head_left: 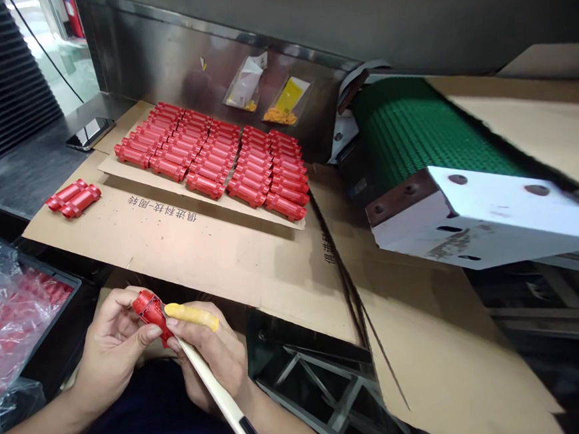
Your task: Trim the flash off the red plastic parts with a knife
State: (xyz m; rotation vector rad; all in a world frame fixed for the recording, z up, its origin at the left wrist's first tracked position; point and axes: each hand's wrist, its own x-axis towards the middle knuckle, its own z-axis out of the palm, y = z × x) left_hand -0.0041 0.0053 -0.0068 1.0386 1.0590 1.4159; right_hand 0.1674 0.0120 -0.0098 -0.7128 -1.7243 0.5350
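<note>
My left hand (116, 341) is closed round a red plastic part (151, 308), a ribbed cylinder held tilted over my lap. In my right hand (213, 357) is a slim, cream-handled tool (209, 380) with a black section towards its lower end. The tool's tip meets the red part, but my fingers hide its shape. A yellow finger cot (191, 315) covers my right index finger. Beyond my hands, several rows of similar red parts (209, 160) lie on a cardboard sheet (120, 171). Two more red parts (80, 199) lie side by side at the left.
A larger cardboard sheet (171, 236) covers the bench. At left stands a dark bin (70, 294) with red parts under clear plastic. A phone (91, 133) lies behind. A green conveyor belt (428, 132) with a white metal end (490, 221) juts in at right. Small bags (288, 102) hang on the metal panel.
</note>
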